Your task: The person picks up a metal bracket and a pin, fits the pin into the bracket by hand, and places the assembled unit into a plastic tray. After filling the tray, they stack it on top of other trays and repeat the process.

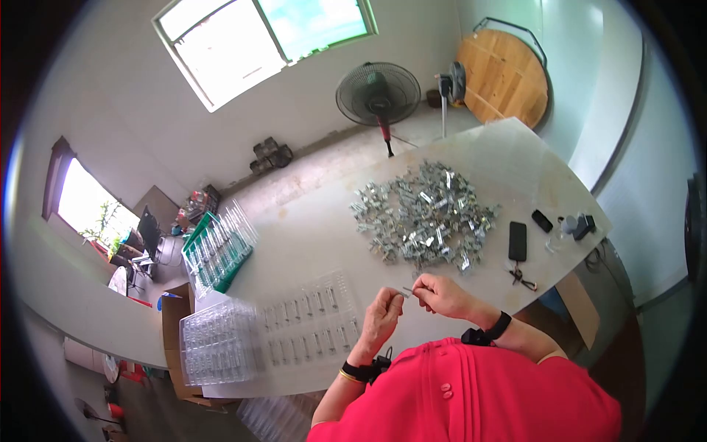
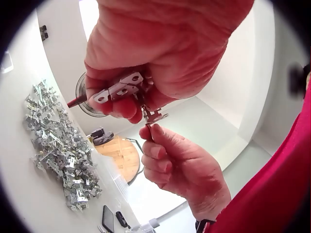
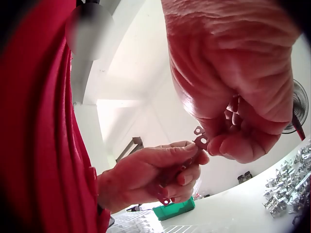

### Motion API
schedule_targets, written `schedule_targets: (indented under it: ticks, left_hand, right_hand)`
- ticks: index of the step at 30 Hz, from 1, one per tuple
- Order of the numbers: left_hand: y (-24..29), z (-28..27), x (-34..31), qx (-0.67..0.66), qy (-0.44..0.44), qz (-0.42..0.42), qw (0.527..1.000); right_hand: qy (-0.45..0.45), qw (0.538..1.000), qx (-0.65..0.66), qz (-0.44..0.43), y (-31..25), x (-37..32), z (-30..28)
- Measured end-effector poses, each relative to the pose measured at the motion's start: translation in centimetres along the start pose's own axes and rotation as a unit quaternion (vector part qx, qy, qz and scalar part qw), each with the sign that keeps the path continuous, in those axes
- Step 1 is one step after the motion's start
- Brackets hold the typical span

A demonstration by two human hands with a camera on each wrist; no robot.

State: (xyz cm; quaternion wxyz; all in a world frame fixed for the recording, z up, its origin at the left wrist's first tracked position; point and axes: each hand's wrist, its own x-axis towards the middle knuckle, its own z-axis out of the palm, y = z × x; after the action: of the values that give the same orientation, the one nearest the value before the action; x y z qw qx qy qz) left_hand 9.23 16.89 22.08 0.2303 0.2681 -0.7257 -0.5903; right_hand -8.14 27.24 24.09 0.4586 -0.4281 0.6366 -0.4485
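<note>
Over the table's front edge, my left hand [image 1: 381,318] holds a slim metal hinge-like part [image 2: 119,90] with round holes, its fingers curled round it. Facing it, my right hand [image 1: 444,296] pinches the thin end of the metal piece [image 2: 154,116] between thumb and forefinger. The fingertips of both hands nearly meet in the head view. Beyond them lies a large heap of loose metal parts [image 1: 427,217]. To the left is a clear plastic tray [image 1: 335,277] with two rows of similar metal parts laid in it.
Stacked clear trays [image 1: 217,342] stand at the table's left edge. Behind them, a green basket [image 1: 239,269] holds more clear trays. A phone [image 1: 518,241], keys [image 1: 523,279] and small black items [image 1: 542,221] lie at the right. A fan [image 1: 378,96] stands beyond the table.
</note>
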Motion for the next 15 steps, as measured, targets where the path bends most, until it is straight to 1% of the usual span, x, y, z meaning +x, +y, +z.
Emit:
schedule_targets:
  ticks: [1, 3, 5, 8, 9, 11, 15]
  left_hand:
    - [-0.1, 0.1, 0.1, 0.003, -0.001, 0.007, 1.000]
    - [-0.1, 0.6, 0.4, 0.027, 0.007, 0.011, 1.000]
    - [-0.2, 1.2, 0.6, 0.038, 0.013, 0.008, 0.999]
    - [0.5, 2.3, 1.0, 0.052, 0.011, -0.018, 0.998]
    - [-0.7, 2.7, 1.3, 0.077, 0.011, -0.004, 0.997]
    - [-0.8, 3.8, 1.4, 0.070, 0.005, 0.010, 0.997]
    - [0.8, 5.7, 2.0, 0.114, 0.000, 0.027, 0.993]
  right_hand:
    - [-0.003, 1.000, -0.006, -0.011, 0.7, 0.4, -0.4]
    - [-0.055, 0.995, 0.080, 0.005, 1.8, 1.1, -1.1]
    - [-0.108, 0.988, 0.110, 0.032, 1.7, 1.6, -2.3]
    - [-0.138, 0.977, 0.147, 0.065, 1.7, 1.9, -3.9]
    - [-0.149, 0.975, 0.148, 0.074, 2.1, 2.1, -4.4]
    - [-0.158, 0.975, 0.117, 0.101, 2.1, 2.1, -5.5]
    - [-0.155, 0.978, 0.075, 0.119, 2.4, 2.1, -7.5]
